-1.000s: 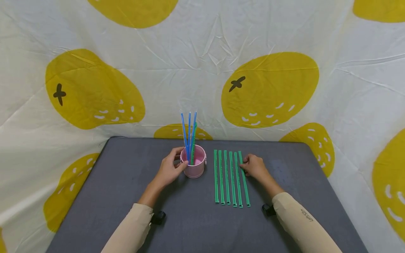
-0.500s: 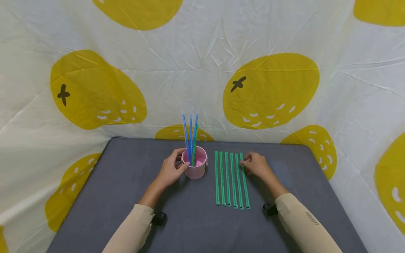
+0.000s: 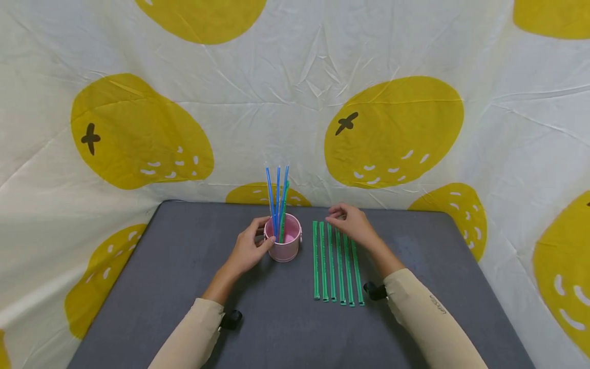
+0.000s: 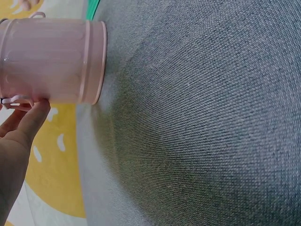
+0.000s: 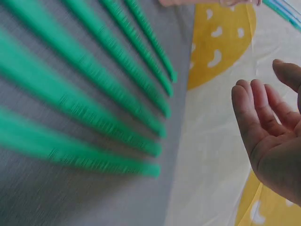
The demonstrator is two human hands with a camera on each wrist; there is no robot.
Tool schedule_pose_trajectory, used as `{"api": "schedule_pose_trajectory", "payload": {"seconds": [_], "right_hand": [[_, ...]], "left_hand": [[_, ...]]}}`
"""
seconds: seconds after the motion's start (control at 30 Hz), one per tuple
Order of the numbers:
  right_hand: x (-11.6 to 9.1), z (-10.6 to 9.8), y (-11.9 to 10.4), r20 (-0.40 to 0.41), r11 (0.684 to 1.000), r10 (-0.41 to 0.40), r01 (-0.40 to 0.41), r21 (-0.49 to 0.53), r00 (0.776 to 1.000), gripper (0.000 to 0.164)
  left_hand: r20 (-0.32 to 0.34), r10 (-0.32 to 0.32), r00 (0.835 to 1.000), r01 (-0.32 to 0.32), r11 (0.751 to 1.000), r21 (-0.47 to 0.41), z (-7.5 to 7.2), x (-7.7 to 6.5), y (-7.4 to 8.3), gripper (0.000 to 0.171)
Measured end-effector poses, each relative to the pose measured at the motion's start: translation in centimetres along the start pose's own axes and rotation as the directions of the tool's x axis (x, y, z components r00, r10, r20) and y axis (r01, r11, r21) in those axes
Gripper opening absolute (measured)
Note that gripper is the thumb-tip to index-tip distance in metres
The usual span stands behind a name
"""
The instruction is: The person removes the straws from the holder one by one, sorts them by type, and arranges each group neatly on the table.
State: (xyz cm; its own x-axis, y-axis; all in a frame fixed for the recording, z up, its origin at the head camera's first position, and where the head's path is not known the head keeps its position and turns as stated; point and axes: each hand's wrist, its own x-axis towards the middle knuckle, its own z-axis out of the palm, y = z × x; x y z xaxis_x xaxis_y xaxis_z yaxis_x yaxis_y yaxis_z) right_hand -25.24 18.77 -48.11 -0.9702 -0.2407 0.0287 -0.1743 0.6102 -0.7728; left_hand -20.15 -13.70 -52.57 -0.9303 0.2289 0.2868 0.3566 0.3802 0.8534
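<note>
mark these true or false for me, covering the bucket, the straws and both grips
1. The left grip holds the pink bucket at its side. True.
2. The right grip pinches a straw. False: it holds nothing; its fingers are near the far ends of the green straws in the row.
3. Three blue straws stand in the pink bucket. True.
4. The pink bucket is tipped over. False: it stands upright on the table.
5. The row has four green straws. False: there are six.
</note>
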Motion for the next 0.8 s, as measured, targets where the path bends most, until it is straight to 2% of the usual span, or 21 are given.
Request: {"api": "schedule_pose_trajectory", "payload": {"seconds": [0.23,0.5,0.63,0.8], "right_hand": [[2.5,1.8,-3.2,0.018,0.983,-0.066,0.062,0.172,0.998,0.033],[4.9,4.0,-5.7,0.064,0.983,-0.114,0.103,0.154,0.991,0.035],[5.7,4.8,-6.7,0.063,0.980,-0.145,0.135,0.148,0.987,0.037],[6.5,5.6,-7.2,0.053,0.980,-0.141,0.132,0.149,0.989,0.037]], "left_hand": [[-0.009,0.013,1.000,-0.013,1.000,-0.003,0.0,0.1,-0.2,0.057],[0.000,0.002,1.000,-0.002,1.000,0.003,-0.2,0.0,-0.3,0.056],[0.004,0.001,1.000,-0.001,1.000,0.000,-0.1,0.1,-0.3,0.056],[-0.009,0.027,1.000,-0.027,1.000,-0.014,0.1,0.2,-0.3,0.056]]}}
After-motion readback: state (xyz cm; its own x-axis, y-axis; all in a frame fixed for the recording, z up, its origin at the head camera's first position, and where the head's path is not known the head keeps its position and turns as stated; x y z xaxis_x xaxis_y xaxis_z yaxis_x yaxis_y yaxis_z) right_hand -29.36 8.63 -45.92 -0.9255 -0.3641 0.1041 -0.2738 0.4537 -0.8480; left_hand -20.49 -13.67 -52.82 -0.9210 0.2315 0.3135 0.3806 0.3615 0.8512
